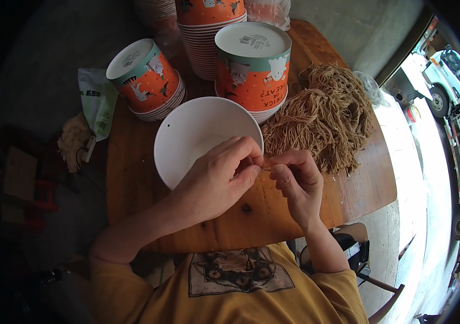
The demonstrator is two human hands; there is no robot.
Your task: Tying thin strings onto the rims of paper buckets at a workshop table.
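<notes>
A white bucket (189, 137) stands open side up on the table in front of me, with a small dark hole near its left rim. My left hand (222, 170) reaches over its right rim, thumb and fingers pinched together. Close beside it, my right hand (299, 181) is closed in a pinch as well. Between the fingertips runs a short bit of thin tan cord (266, 168), mostly hidden by the fingers. A large heap of tan cord (324, 119) lies on the table to the right.
Upside-down orange printed buckets stand in stacks at the back left (146, 86), the back middle (208, 40) and behind the white bucket (252, 73). The wooden table (251, 229) has a curved edge. Left of it hangs a green-white bag (97, 102); a chair (384, 283) stands right.
</notes>
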